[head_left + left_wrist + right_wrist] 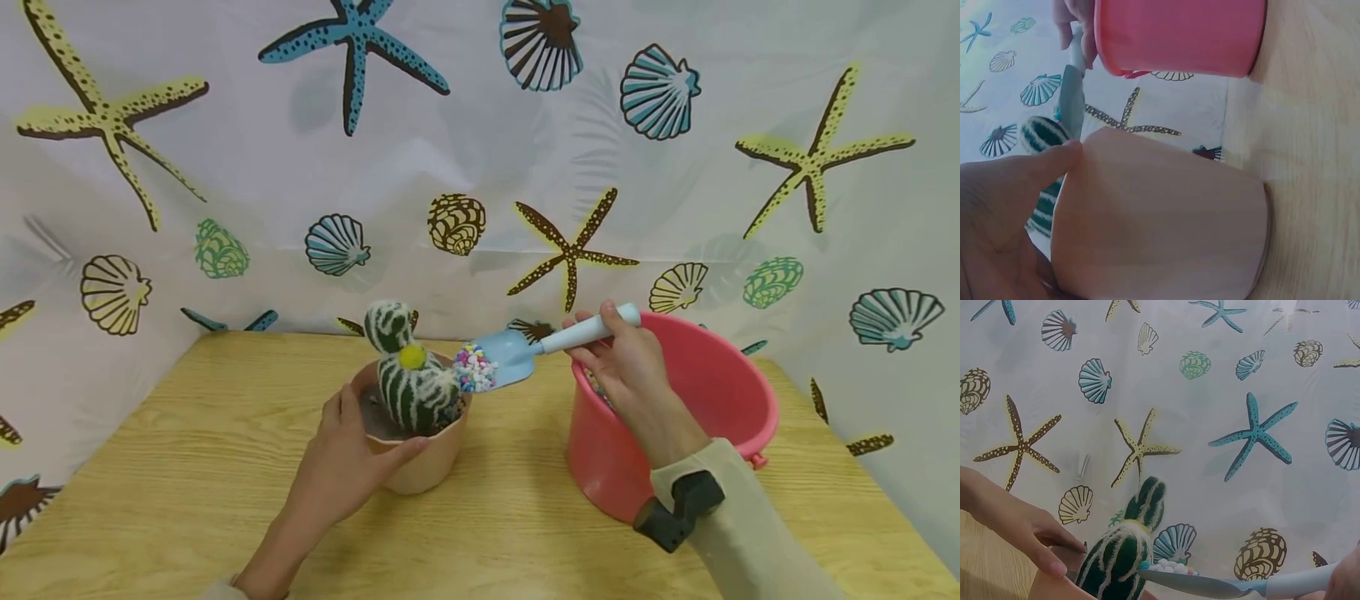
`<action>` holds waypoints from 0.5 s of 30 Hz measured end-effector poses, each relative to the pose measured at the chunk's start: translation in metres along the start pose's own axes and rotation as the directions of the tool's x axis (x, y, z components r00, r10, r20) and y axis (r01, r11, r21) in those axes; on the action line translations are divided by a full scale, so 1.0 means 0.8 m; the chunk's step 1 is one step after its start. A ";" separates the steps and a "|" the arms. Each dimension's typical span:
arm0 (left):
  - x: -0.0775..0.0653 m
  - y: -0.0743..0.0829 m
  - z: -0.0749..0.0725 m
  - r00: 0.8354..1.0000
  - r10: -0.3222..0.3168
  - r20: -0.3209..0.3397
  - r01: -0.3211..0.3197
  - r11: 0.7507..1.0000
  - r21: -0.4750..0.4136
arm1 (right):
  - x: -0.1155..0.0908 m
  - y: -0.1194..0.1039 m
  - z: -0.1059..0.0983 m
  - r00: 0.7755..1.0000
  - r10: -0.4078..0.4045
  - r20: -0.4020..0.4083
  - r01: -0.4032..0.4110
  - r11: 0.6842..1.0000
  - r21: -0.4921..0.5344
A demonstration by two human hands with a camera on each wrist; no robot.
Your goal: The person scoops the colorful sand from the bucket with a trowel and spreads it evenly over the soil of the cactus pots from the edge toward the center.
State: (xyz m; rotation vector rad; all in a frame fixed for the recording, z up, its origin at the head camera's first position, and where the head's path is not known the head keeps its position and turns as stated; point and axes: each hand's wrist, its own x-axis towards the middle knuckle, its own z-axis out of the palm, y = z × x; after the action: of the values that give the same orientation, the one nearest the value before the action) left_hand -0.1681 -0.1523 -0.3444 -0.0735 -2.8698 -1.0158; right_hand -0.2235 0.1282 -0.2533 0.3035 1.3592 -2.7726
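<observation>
My right hand grips the pale handle of a small blue trowel. Colourful pebbles lie heaped on its blade, whose tip reaches the right rim of a peach flower pot. Inside the pot stands a green and white striped cactus with a yellow ball-shaped flower. My left hand holds the pot's left side, thumb along the near rim and fingers at the far side. In the right wrist view the loaded blade lies level beside the cactus.
A pink bucket stands on the wooden table at the right, under my right forearm, with some pebbles showing inside its left wall. Behind the table hangs a white cloth printed with starfish and shells.
</observation>
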 end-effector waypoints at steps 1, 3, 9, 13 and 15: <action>0.001 -0.001 -0.002 1.000 0.008 0.008 -0.008 1.000 -0.008 | 0.000 0.000 0.001 1.000 0.000 0.001 0.000 1.000 -0.002; 0.003 -0.005 -0.007 0.999 0.043 0.023 -0.042 0.998 -0.049 | 0.000 0.001 0.002 1.000 -0.002 0.003 0.002 1.000 -0.008; 0.016 -0.018 -0.017 0.990 0.137 0.045 -0.128 0.979 -0.156 | 0.001 0.002 0.007 1.000 -0.006 -0.001 0.006 1.000 -0.013; 0.014 -0.018 -0.014 0.994 0.101 0.048 -0.092 0.982 -0.165 | 0.000 0.004 0.010 1.000 -0.010 -0.001 0.010 1.000 -0.028; 0.010 -0.013 -0.010 0.997 0.058 0.050 -0.051 0.988 -0.148 | 0.000 0.004 0.009 1.000 -0.023 -0.004 0.023 0.999 -0.047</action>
State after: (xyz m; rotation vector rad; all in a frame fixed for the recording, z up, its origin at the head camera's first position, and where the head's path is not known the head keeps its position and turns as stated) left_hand -0.1763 -0.1654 -0.3442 -0.1921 -2.8188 -1.2305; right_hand -0.2246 0.1205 -0.2516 0.2948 1.4351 -2.7551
